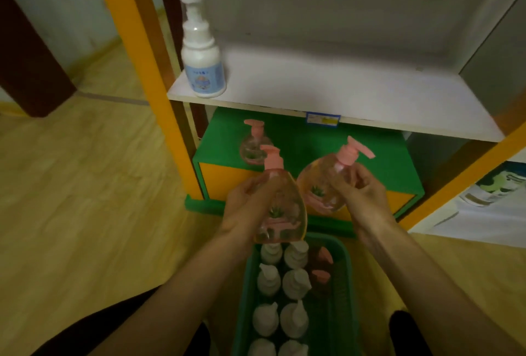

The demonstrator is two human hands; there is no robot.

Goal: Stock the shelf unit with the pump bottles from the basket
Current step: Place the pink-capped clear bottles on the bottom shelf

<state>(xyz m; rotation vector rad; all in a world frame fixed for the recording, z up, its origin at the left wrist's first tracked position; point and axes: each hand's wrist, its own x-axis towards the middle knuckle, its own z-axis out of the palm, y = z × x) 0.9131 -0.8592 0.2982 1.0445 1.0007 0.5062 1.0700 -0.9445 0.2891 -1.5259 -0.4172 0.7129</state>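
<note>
Basket (345,284) of bottles (294,284) lies before the shelf unit (355,94).

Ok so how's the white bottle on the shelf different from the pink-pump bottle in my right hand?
The white bottle is opaque with a white pump; the pink-pump bottle is clear with a pink pump. The white bottle stands upright on the white shelf, touched by no hand; the pink-pump bottle is gripped in the right hand and tilted. Both are pump bottles with printed labels.
</note>
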